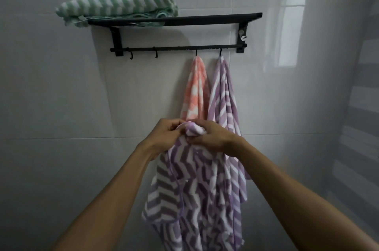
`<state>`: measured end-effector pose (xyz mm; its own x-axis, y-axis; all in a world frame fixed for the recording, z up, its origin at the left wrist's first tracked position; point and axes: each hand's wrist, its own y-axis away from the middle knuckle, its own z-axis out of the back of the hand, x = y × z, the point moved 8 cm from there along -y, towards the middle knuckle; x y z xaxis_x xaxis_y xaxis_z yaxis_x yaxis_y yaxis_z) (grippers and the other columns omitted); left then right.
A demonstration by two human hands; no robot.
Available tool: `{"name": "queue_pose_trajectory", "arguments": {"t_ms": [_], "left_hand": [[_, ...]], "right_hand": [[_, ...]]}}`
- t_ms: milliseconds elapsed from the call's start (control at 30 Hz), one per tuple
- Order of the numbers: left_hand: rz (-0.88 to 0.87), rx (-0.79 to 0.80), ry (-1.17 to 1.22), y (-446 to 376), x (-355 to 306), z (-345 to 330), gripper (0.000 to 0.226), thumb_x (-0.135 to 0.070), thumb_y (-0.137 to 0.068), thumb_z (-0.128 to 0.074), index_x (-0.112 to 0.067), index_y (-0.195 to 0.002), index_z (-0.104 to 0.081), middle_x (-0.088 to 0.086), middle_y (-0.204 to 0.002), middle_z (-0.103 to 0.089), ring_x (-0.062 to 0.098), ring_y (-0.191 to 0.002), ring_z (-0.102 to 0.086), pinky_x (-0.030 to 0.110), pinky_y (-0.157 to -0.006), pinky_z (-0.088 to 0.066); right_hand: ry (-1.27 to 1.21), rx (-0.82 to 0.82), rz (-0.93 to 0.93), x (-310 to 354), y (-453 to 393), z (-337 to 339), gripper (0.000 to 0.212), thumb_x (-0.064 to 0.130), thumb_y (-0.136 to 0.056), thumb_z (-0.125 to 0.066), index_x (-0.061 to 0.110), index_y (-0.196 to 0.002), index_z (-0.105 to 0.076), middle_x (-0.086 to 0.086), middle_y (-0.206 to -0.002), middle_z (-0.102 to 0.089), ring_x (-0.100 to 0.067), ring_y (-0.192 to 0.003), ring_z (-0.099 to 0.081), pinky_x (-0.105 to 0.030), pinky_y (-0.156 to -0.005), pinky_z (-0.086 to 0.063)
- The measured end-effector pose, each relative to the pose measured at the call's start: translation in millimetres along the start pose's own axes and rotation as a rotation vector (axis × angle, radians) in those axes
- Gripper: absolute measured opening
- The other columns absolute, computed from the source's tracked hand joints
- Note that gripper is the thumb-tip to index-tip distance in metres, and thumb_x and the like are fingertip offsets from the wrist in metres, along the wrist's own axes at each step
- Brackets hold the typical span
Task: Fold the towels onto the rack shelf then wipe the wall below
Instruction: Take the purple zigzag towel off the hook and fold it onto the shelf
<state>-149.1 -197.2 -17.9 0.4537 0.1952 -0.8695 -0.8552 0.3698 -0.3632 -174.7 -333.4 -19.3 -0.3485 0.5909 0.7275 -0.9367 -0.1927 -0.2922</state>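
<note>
While both hands [189, 136] bunch purple towel [196, 193], green towel [117, 6] on rack shelf [184, 18]

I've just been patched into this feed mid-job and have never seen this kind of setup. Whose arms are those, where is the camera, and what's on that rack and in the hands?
There is no machine here: a person works with bare hands, and the single picture comes from a wide-angle camera worn on their head, looking forward and down at a tiled wall.

On the wall hangs a black rack with a shelf on top and a bar of hooks below. A green striped towel, already folded, lies at the shelf's left end. Two towels hang from hooks: a pink towel and a purple striped towel.

The left hand and right hand are close together, both pinching the top edge of another purple patterned towel, which hangs down loose between the arms. It is not yet folded.
</note>
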Motion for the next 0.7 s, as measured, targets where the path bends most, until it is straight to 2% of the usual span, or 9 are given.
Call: {"name": "queue_pose_trajectory", "arguments": {"t_ms": [67, 133, 200, 300, 400, 500, 600, 633, 700], "left_hand": [[-0.023, -0.013, -0.016, -0.9, -2.4, -1.7, 0.019, -0.021, -0.094, -0.068, -0.006, -0.101, -0.076, 0.005, -0.088, -0.074, 0.006, -0.076, -0.062, 0.023, -0.074, -0.052], [0.011, -0.028, -0.053, -1.3, 10.1, 3.7, 0.016, -0.020, -0.091, -0.073, -0.006, -0.097, -0.073, 0.010, -0.088, -0.073, 0.012, -0.075, -0.061, 0.030, -0.073, -0.051], [0.038, -0.040, -0.202, -0.2, 25.3, 10.7, 0.012, -0.019, -0.088, -0.075, -0.009, -0.088, -0.069, 0.010, -0.084, -0.072, 0.018, -0.073, -0.062, 0.037, -0.073, -0.053], [0.133, -0.124, -0.451, 2.7, 53.8, 31.4, 0.015, -0.025, -0.084, -0.074, -0.011, -0.085, -0.070, 0.005, -0.082, -0.073, 0.023, -0.076, -0.068, 0.039, -0.073, -0.057], [0.220, -0.187, -0.367, 12.2, 77.9, 52.1, 0.019, -0.028, -0.082, -0.080, -0.011, -0.078, -0.071, 0.003, -0.071, -0.070, 0.019, -0.063, -0.059, 0.032, -0.060, -0.051], [0.264, -0.226, -0.306, 19.5, 90.6, 64.1, 0.028, -0.029, -0.084, -0.078, -0.008, -0.070, -0.068, 0.000, -0.065, -0.058, 0.017, -0.064, -0.050, 0.029, -0.061, -0.039], [0.341, -0.377, -0.137, 23.7, 98.3, 77.0, 0.031, -0.025, -0.085, -0.077, 0.003, -0.074, -0.069, 0.004, -0.066, -0.059, 0.018, -0.065, -0.054, 0.028, -0.061, -0.040], [0.358, -0.436, -0.090, 24.7, 98.2, 80.8, 0.035, -0.027, -0.084, -0.079, 0.005, -0.076, -0.070, 0.006, -0.066, -0.060, 0.018, -0.064, -0.055, 0.028, -0.060, -0.041], [0.385, -0.525, 0.041, 25.4, 95.1, 81.4, 0.035, -0.029, -0.080, -0.083, 0.003, -0.073, -0.070, 0.008, -0.067, -0.063, 0.020, -0.064, -0.058, 0.031, -0.060, -0.047]], "right_hand": [[0.108, -0.066, 0.004, 1.1, -3.1, 0.7, 0.019, 0.018, -0.091, -0.067, 0.010, -0.108, -0.070, -0.006, -0.105, -0.071, -0.024, -0.099, -0.065, -0.037, -0.088, -0.052], [0.143, -0.151, -0.014, -3.7, -5.7, 8.4, 0.005, 0.016, -0.091, -0.065, 0.012, -0.093, -0.066, -0.006, -0.096, -0.068, -0.024, -0.091, -0.062, -0.034, -0.076, -0.049], [0.144, -0.249, -0.039, -10.9, -7.0, 19.8, 0.005, 0.014, -0.090, -0.061, 0.014, -0.092, -0.066, -0.003, -0.092, -0.066, -0.022, -0.088, -0.061, -0.031, -0.071, -0.047], [0.030, -0.391, -0.135, -25.3, -4.8, 42.1, 0.013, 0.016, -0.091, -0.058, 0.012, -0.095, -0.069, -0.004, -0.091, -0.067, -0.023, -0.089, -0.063, -0.032, -0.077, -0.050], [-0.073, -0.480, -0.215, -41.6, -4.2, 64.7, 0.012, 0.025, -0.092, -0.061, 0.018, -0.087, -0.069, -0.001, -0.088, -0.067, -0.022, -0.090, -0.063, -0.030, -0.078, -0.049], [-0.137, -0.529, -0.262, -52.6, -1.5, 79.0, 0.024, 0.034, -0.091, -0.062, 0.014, -0.096, -0.074, -0.005, -0.098, -0.071, -0.023, -0.095, -0.066, -0.035, -0.088, -0.055], [-0.178, -0.532, -0.329, -62.7, 3.1, 81.4, 0.025, 0.035, -0.093, -0.062, 0.011, -0.098, -0.071, -0.006, -0.100, -0.069, -0.024, -0.093, -0.065, -0.039, -0.092, -0.055], [-0.184, -0.529, -0.350, -65.3, 4.0, 80.8, 0.025, 0.034, -0.093, -0.063, 0.012, -0.102, -0.068, -0.007, -0.102, -0.068, -0.025, -0.094, -0.064, -0.040, -0.093, -0.055], [-0.206, -0.559, -0.405, -72.1, 8.1, 80.4, 0.037, 0.036, -0.092, -0.063, 0.011, -0.119, -0.060, -0.009, -0.111, -0.065, -0.028, -0.099, -0.063, -0.040, -0.089, -0.054]]}}
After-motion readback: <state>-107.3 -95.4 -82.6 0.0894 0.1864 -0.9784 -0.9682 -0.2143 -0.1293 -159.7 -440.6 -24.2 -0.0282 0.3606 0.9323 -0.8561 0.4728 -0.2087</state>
